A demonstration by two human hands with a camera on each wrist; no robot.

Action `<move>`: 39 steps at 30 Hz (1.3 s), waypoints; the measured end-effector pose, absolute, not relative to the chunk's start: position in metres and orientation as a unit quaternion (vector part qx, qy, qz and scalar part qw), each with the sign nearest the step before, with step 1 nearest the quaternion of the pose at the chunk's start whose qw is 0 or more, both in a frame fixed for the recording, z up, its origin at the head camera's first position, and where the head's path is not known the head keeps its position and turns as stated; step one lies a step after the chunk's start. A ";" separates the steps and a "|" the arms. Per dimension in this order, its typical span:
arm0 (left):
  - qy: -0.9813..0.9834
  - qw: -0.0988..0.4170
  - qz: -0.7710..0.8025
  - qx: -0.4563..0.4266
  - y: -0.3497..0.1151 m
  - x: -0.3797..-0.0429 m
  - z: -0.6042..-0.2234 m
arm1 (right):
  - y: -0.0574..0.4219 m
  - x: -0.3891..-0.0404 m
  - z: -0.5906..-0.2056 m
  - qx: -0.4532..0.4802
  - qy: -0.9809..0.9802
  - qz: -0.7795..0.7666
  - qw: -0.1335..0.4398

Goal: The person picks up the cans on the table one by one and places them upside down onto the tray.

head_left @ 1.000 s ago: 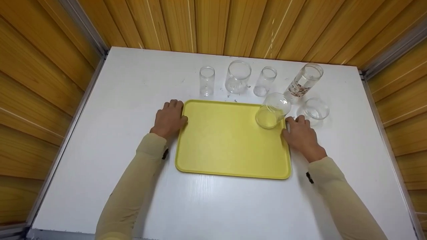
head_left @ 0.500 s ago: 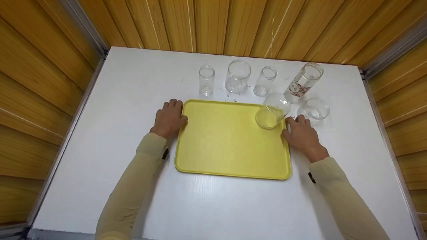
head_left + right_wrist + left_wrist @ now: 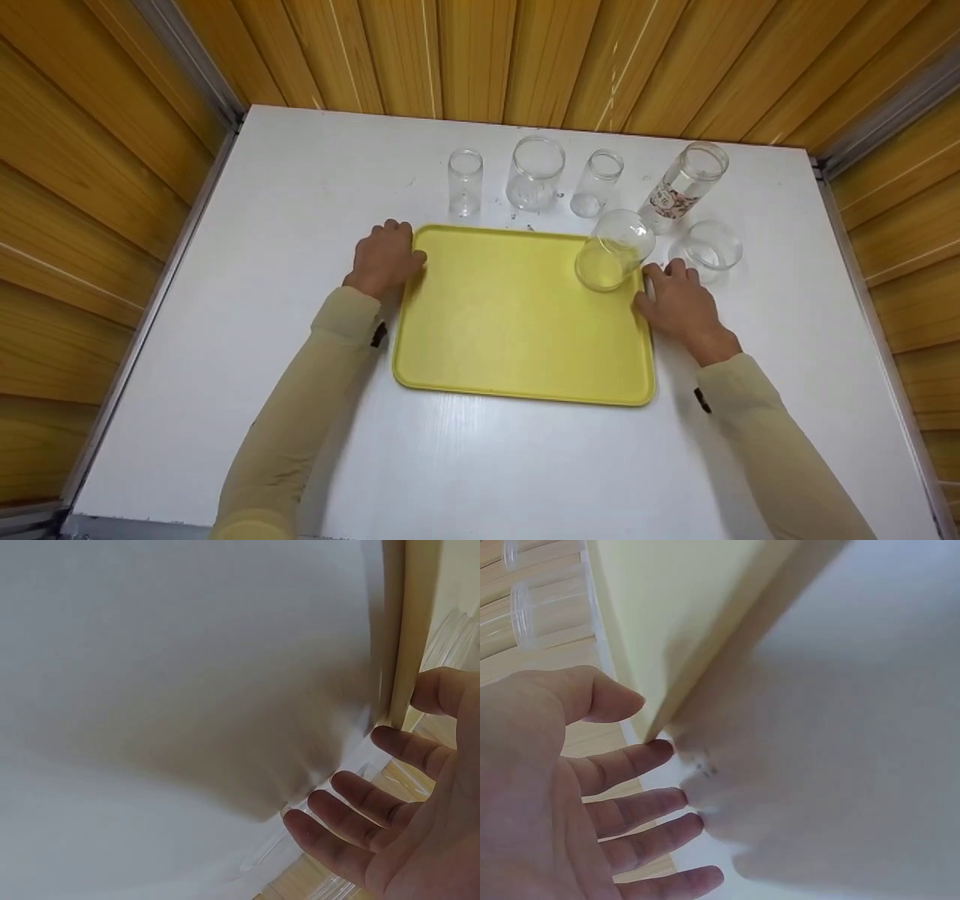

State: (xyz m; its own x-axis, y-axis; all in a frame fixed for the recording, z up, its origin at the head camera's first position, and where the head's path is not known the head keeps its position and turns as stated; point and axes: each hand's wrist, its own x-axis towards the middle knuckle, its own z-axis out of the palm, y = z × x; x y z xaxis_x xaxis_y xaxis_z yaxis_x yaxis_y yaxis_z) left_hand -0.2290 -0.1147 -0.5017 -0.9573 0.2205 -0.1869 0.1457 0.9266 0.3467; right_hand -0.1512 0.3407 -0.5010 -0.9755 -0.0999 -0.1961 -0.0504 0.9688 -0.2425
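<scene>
Lying on the tabletop point(image 3: 487, 465), the yellow tray point(image 3: 510, 322) is touched near its far corners by the left hand point(image 3: 383, 259) and right hand point(image 3: 682, 306), fingers spread and loosely extended.

A plain yellow tray point(image 3: 510, 322), rectangular with rounded corners and a low raised rim, lies on the white table point(image 3: 465, 465), its long sides running left to right. A clear, wide cylindrical jar point(image 3: 611, 253) stands upright inside its far right corner, the yellow showing through the base. The left hand point(image 3: 384, 259) is at the tray's left side near the far corner, thumb over the rim and index fingertip against the outside; the right hand point(image 3: 681, 304) touches the right rim with its thumb, just beside the jar.
</scene>
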 end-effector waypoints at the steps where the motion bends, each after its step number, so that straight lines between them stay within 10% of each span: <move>1: 0.976 0.116 0.162 0.093 -0.113 -0.231 -0.500 | 0.341 -0.151 -0.501 -0.037 0.987 -0.119 0.106; 39: 0.982 0.059 0.079 0.159 -0.042 -0.296 -0.407 | 0.342 -0.152 -0.503 -0.043 0.987 -0.113 0.102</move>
State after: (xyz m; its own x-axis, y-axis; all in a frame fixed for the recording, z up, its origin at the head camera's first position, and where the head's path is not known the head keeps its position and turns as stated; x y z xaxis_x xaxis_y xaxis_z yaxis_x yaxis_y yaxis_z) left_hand -0.2962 -0.0419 -0.4067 -0.9426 0.3216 -0.0904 0.3031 0.9371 0.1732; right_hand -0.1519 0.3422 -0.5028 -0.9756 -0.1085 -0.1909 -0.0626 0.9707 -0.2320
